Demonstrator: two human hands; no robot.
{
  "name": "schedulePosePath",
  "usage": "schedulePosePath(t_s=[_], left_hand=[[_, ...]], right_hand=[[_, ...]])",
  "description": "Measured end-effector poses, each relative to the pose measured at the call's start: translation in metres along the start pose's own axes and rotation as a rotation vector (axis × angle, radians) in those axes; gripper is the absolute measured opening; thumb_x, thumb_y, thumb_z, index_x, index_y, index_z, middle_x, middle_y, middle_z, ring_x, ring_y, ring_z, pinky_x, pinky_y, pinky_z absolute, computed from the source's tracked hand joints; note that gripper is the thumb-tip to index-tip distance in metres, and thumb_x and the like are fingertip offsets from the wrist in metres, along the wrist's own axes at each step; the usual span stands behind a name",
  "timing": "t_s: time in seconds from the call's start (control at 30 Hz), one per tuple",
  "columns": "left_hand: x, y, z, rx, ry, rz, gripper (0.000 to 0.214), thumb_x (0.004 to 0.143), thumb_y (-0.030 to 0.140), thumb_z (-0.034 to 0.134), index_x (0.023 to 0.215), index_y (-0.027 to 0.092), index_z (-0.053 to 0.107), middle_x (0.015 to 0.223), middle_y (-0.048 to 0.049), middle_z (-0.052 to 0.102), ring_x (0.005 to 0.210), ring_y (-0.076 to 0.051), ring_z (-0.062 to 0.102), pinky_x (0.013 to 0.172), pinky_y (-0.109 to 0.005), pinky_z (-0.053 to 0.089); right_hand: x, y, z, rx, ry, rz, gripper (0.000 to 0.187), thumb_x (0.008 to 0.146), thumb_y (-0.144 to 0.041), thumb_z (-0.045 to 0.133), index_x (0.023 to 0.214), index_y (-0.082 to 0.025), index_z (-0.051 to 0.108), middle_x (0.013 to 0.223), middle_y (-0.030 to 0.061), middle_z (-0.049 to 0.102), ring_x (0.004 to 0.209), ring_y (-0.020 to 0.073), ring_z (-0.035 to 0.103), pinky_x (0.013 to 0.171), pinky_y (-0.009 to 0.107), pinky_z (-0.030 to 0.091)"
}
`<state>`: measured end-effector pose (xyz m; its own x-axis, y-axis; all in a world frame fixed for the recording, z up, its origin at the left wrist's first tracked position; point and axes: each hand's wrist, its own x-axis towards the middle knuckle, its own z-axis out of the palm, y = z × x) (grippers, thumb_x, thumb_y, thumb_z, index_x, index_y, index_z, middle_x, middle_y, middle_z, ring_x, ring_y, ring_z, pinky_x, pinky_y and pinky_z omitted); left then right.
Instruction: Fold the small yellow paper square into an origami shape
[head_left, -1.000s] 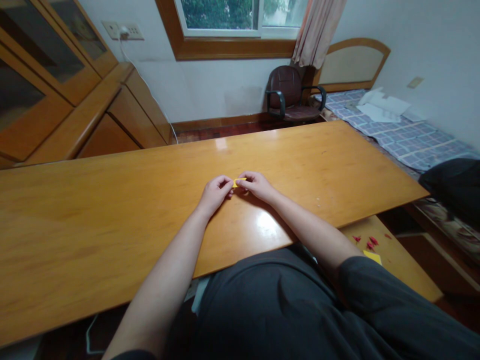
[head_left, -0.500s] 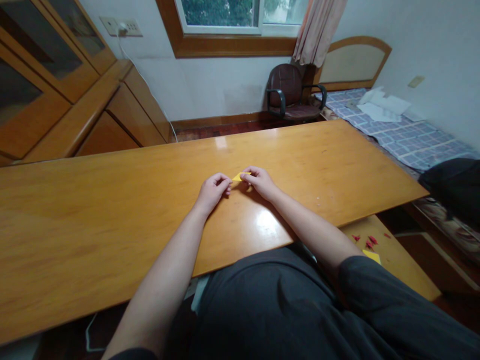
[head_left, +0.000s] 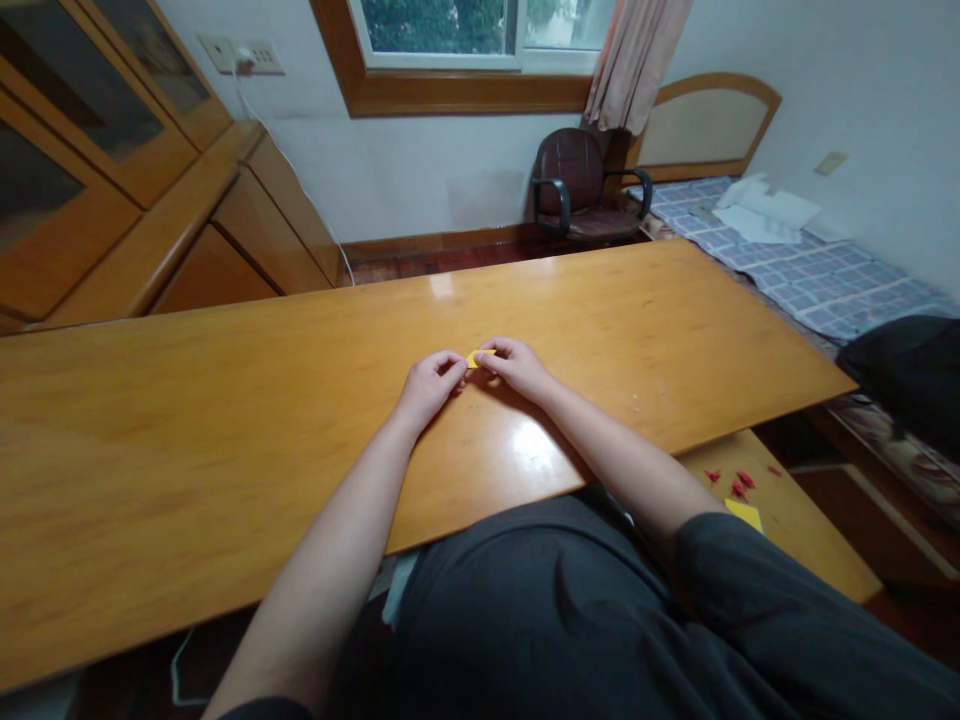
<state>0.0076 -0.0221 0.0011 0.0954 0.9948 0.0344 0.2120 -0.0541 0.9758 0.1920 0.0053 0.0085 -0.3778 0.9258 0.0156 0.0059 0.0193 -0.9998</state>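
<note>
A small folded piece of yellow paper (head_left: 482, 353) is held just over the wooden table (head_left: 262, 420), between my two hands. My left hand (head_left: 433, 385) pinches its left end between thumb and fingertips. On the other side, my right hand (head_left: 516, 367) grips the paper with the thumb in front and the fingers behind. The fingers cover much of the paper, so its full folded shape is hidden.
On a lower surface at the right lie several small red folded pieces (head_left: 741, 483) and a yellow paper (head_left: 744, 514). Beyond the table stand an armchair (head_left: 571, 180) and a bed (head_left: 810, 270). A dark bag (head_left: 907, 375) rests at the right.
My hands have drawn slightly closer together, the left one shifting right. Less of the yellow paper shows between them, and its left tip is now covered by my left fingers.
</note>
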Motion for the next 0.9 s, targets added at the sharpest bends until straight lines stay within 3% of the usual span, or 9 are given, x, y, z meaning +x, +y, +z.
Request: schedulePosePath(t_s=[0.33,0.6,0.9], left_hand=[[0.0005,0.0020,-0.0039,-0.130,0.048,-0.051,0.026,0.076,0.042,0.068,0.078,0.016,0.063,0.065,-0.0007,0.064,0.055,-0.012,0.058,0.054,-0.023,0.048],[-0.0033,0.0090,0.0000,0.034,-0.028,0.037,0.026,0.078,0.043,0.068,0.076,0.018,0.063,0.063,0.0013,0.061,0.056,-0.011,0.056,0.056,-0.023,0.044],[-0.0025,0.0044,-0.0028,-0.045,-0.013,0.018,0.025,0.079,0.041,0.069,0.074,0.018,0.062,0.060,0.0013,0.061,0.052,-0.011,0.053,0.054,-0.023,0.042]], right_hand=[[0.0026,-0.0024,-0.0045,0.012,0.060,-0.046,0.029,0.074,-0.043,0.069,0.072,-0.016,0.061,0.060,-0.0032,0.055,0.057,0.0091,0.048,0.056,0.022,0.039],[0.0007,0.0015,-0.0012,0.026,-0.016,0.000,0.033,0.074,-0.047,0.071,0.078,-0.016,0.061,0.062,-0.0034,0.057,0.058,0.0091,0.049,0.054,0.020,0.042],[0.0014,-0.0023,-0.0029,0.009,-0.037,-0.020,0.031,0.077,-0.046,0.068,0.076,-0.016,0.061,0.067,-0.0021,0.060,0.062,0.0096,0.052,0.060,0.022,0.045]])
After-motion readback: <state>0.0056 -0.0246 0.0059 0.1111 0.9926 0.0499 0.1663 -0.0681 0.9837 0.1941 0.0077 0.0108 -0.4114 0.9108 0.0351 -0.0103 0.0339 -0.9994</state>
